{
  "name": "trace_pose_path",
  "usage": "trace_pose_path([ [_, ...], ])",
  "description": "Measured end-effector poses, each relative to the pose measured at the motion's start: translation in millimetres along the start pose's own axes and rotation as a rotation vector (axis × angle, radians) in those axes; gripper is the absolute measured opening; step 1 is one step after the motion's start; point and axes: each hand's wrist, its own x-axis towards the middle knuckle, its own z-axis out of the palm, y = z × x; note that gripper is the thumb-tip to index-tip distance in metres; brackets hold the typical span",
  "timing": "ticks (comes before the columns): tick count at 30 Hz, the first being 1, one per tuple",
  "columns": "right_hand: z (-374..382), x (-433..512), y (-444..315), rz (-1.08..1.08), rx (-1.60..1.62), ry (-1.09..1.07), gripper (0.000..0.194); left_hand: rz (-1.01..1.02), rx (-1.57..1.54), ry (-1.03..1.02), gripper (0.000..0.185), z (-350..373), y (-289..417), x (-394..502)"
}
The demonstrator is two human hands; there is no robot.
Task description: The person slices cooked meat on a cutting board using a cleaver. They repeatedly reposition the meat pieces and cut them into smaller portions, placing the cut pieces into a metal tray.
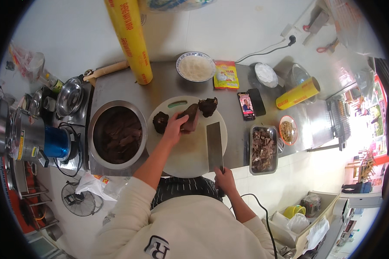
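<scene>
My left hand (176,128) grips a brown piece of cooked meat (191,119) over a round white cutting board (184,155). In my right hand (225,179) is the handle of a cleaver (214,144), its broad blade above the board's right side. Two darker meat chunks lie on the board, one chunk (160,122) left of my left hand and another chunk (208,107) at the far edge. A small green object (177,104) rests near the board's back rim. Left of the board stands a large metal bowl (94,142) with dark meat slices inside.
A metal tray (251,168) of chopped meat sits right of the board, beside a bowl of pale strips (288,130). Behind are two phones (246,106), a yellow seasoning packet (226,75), a bowl of pale powder (195,67) and an upright yellow wrap roll (129,39).
</scene>
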Motion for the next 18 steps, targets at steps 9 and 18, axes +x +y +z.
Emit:
trace_pose_path([
  [9, -9.8, 13.1, 3.3, -0.191, -0.213, -0.023, 0.037, -0.119, -0.188, -0.264, 0.052, 18.2, 9.5, -40.8],
  [18, -25.2, 15.2, -4.4, -0.218, -0.235, -0.063, 0.044, -0.096, -0.161, -0.529, 0.051, 54.3, 30.7, -64.4],
])
